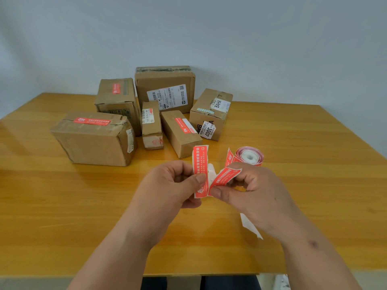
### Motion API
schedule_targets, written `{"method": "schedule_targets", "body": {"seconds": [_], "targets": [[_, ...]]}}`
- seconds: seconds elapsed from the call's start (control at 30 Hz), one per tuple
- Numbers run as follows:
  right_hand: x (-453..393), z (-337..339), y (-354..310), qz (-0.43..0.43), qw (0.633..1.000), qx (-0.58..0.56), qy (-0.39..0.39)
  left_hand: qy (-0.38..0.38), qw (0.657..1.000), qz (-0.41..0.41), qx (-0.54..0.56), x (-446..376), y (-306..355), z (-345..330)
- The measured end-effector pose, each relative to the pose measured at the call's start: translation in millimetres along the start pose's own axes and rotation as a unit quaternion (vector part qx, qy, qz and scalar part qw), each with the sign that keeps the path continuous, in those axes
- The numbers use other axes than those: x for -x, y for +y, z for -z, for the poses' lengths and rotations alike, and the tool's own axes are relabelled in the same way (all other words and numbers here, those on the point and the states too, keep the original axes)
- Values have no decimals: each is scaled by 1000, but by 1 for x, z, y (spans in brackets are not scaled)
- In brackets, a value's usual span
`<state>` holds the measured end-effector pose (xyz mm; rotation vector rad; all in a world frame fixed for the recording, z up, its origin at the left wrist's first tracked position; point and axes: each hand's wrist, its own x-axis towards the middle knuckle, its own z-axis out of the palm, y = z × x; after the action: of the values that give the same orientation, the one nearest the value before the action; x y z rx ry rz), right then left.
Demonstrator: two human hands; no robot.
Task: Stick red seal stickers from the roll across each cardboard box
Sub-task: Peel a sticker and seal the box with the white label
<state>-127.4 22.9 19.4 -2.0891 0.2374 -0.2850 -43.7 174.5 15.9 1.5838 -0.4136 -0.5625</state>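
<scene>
Head view: red sticker strip [200, 164] pinched between left hand [171, 183] and right hand [251, 189].

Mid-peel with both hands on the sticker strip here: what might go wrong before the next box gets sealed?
1. The left hand and right hand pinch the sticker strip close together; the peeling sticker is curled and may fold onto itself or tear.
2. The roll lies loose on the table; a tug may drag it.
3. The backing scrap under the right wrist may catch the exposed adhesive.

Table [62, 206] with boxes [94, 139], roll [250, 156]
</scene>
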Motion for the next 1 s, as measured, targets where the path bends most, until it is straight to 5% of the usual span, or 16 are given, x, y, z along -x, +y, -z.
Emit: {"method": "schedule_targets", "body": {"seconds": [0.57, 1.0], "targets": [[1, 1, 4, 1, 999, -34, 28, 65, 997, 41, 5, -11, -12, -4], [-7, 4, 10, -77, 997, 31, -4, 10, 951, 29, -309, -32, -29, -20]]}}
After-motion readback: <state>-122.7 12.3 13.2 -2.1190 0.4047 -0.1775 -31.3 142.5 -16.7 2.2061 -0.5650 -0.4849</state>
